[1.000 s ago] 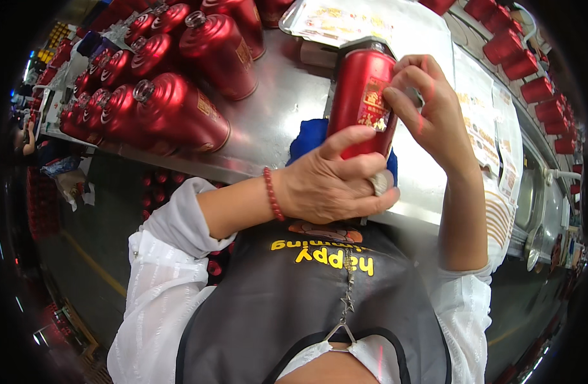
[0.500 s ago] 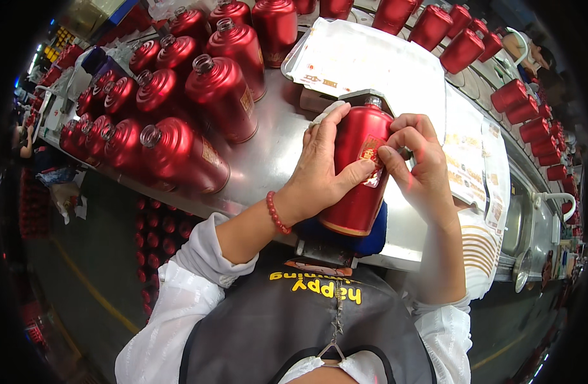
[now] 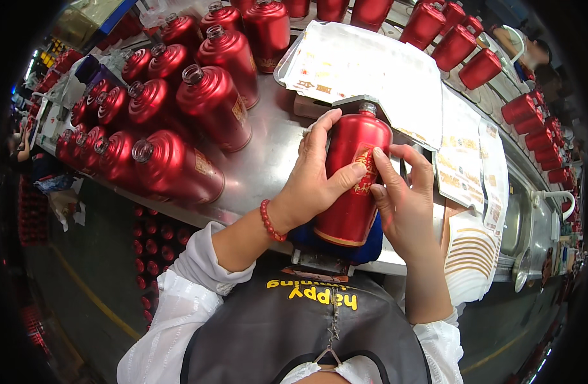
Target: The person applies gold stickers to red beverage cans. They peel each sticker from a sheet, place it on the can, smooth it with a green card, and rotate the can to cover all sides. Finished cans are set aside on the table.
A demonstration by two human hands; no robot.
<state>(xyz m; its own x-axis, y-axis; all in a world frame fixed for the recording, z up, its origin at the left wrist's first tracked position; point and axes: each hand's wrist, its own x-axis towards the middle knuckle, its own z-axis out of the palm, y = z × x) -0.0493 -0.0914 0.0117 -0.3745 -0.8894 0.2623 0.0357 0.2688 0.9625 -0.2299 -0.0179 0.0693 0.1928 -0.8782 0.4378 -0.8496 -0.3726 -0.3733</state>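
Observation:
A glossy red bottle (image 3: 345,214) with a clear glass neck lies tilted in front of me, its base toward me on a blue cloth pad (image 3: 364,251). Wrapped along its left side is my left hand (image 3: 316,176), closed on it, with the thumb resting on the gold-and-red label (image 3: 365,169). My right hand (image 3: 406,198) is at the bottle's right side, fingers apart. Its index fingertip touches the label's right edge, and the thumb is lower, by the bottle's side. A dark metal bracket (image 3: 361,100) sits behind the neck.
Many red bottles (image 3: 214,109) stand on the metal table (image 3: 268,128) at the left. Printed label sheets (image 3: 370,70) lie beyond my hands and at the right (image 3: 460,153). More red bottles (image 3: 479,69) line a conveyor at the far right. Stacked bottles (image 3: 150,246) show below the table.
The right hand's pinch at the label has loosened, and its fingers now spread along the label's right side. The label lies flatter on the bottle. The left hand still grips it.

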